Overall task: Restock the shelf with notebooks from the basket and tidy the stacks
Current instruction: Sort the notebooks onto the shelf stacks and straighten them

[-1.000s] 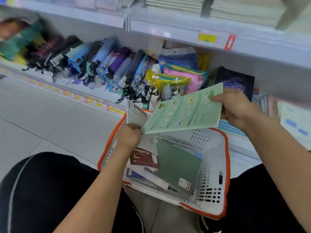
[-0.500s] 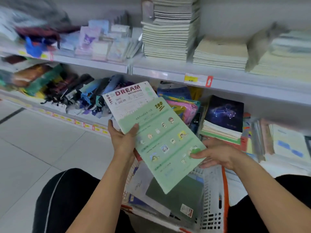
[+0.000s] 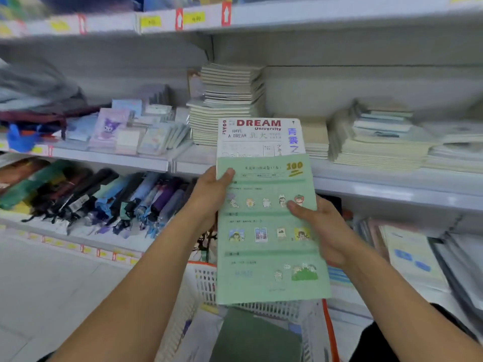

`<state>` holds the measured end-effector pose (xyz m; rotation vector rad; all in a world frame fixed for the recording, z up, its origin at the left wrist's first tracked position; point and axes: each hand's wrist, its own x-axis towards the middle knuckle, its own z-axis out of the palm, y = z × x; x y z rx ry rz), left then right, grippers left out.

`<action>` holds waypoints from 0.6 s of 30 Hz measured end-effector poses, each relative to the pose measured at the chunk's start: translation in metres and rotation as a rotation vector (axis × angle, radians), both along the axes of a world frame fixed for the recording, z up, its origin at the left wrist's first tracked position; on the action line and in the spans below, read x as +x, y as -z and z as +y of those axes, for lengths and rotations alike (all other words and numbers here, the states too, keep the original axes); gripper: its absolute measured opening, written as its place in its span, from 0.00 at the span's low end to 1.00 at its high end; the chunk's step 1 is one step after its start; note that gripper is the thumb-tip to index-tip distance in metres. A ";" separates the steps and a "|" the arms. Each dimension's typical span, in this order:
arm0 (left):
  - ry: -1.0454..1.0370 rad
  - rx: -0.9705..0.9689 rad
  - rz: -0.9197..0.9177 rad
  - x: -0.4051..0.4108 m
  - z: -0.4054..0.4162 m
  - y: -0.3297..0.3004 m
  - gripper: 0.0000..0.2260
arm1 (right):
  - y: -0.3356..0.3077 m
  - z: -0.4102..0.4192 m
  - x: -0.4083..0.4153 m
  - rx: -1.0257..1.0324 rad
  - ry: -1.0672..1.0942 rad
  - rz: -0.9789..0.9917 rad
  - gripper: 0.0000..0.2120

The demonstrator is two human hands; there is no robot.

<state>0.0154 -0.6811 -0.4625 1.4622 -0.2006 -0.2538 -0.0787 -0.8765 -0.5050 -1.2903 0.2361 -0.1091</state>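
Your left hand grips the left edge of two notebooks held upright together, thumb laid over the front cover. The green notebook is in front; the white "DREAM University" notebook sits behind it and sticks out above. Your right hand holds the green notebook's right edge, thumb on the cover and fingers behind.

Below them sits the white basket with its orange rim. In it lie a dark green notebook and some pale covers under it, too blurred to read.

The middle shelf behind carries a tall notebook stack and lower, ragged stacks to its right. Folded umbrellas fill the lower shelf at left.
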 end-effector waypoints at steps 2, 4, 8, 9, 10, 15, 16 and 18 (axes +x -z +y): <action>0.175 0.187 0.017 0.006 -0.011 -0.013 0.13 | -0.014 -0.014 0.012 0.015 0.130 0.054 0.11; 0.284 0.351 -0.004 0.012 -0.022 -0.017 0.11 | -0.029 -0.031 0.024 -0.002 0.204 0.107 0.08; 0.247 0.401 0.010 0.035 -0.047 -0.020 0.10 | -0.057 -0.060 0.044 -0.042 0.218 0.191 0.07; 0.242 0.384 0.024 0.040 -0.054 -0.022 0.10 | -0.061 -0.065 0.049 -0.053 0.213 0.198 0.09; 0.237 0.360 0.042 0.049 -0.060 -0.023 0.10 | -0.066 -0.069 0.053 -0.066 0.214 0.199 0.10; 0.213 0.244 0.146 0.081 -0.087 -0.028 0.09 | -0.073 -0.082 0.067 -0.113 0.196 0.208 0.10; 0.201 0.233 0.143 0.085 -0.091 -0.030 0.08 | -0.072 -0.084 0.072 -0.123 0.211 0.216 0.09; 0.211 0.216 0.127 0.089 -0.097 -0.032 0.08 | -0.070 -0.090 0.084 -0.185 0.311 0.227 0.07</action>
